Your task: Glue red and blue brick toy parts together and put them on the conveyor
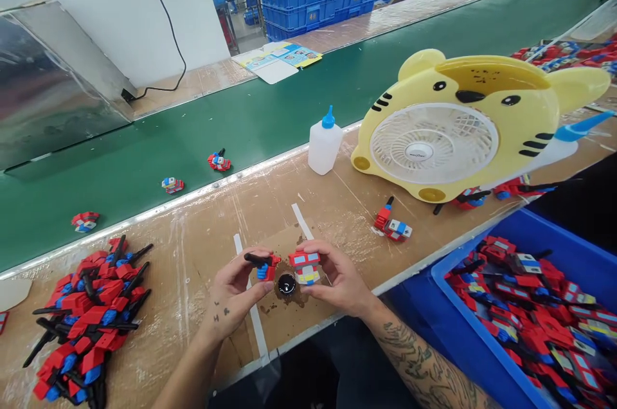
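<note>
My left hand (236, 293) pinches a toy arm piece (264, 266) in red and blue with a black rod. In my right hand (340, 280) is a toy robot torso (305, 266), red with pale blue windows and a grey and yellow lower part. The two pieces are held close together, with a narrow gap between them. Just below them on the table sits a small round cap of dark liquid (286, 285), with wet stains around it. A heap of similar arm pieces (91, 312) lies to the left of my left hand.
A blue bin (441, 267) of red toy parts stands at the right. A yellow tiger-faced fan (385, 119) and a white squeeze bottle (325, 146) are behind my hands. Several torsos lie along the green conveyor belt (270, 113); one assembled toy (393, 224) lies on the table.
</note>
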{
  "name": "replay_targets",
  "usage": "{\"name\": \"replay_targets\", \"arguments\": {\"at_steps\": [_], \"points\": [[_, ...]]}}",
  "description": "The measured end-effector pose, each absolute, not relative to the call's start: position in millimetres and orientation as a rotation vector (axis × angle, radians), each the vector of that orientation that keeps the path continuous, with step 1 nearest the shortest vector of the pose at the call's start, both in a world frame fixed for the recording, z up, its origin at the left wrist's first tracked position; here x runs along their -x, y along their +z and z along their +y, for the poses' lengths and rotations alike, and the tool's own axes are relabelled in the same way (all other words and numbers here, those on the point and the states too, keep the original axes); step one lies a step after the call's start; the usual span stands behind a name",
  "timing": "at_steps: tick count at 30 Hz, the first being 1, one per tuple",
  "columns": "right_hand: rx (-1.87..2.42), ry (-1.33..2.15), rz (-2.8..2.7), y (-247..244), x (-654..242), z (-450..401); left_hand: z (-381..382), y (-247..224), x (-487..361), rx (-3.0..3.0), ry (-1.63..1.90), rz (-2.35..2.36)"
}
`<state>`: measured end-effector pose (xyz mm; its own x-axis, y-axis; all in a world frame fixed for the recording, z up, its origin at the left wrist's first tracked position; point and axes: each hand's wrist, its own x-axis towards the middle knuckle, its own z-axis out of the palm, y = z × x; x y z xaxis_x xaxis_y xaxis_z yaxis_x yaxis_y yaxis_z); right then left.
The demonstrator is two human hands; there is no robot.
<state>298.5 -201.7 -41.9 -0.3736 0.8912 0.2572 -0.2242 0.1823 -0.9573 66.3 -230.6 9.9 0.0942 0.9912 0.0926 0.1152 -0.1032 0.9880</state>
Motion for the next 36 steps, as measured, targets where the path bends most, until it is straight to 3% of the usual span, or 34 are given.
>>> {"name": "replay_targets", "arguments": {"at_steps": [8,19,27,36], "points": [[0.698,1.415,-1.455,-37,-293,-203,-229,6,-70,-1.476,1.151,1.11],[0.806,0.9,-1.983,-9,-291,-197,-232,9,-72,-2.051,1.148,1.233],[0.744,0.898,-2.029,-8,-285,-192,-230,9,-64,-1.947,1.123,1.166],[0.845,0.499,-1.971,6,-244,-189,-228,-6,-115,-1.207,1.569,1.431]]}}
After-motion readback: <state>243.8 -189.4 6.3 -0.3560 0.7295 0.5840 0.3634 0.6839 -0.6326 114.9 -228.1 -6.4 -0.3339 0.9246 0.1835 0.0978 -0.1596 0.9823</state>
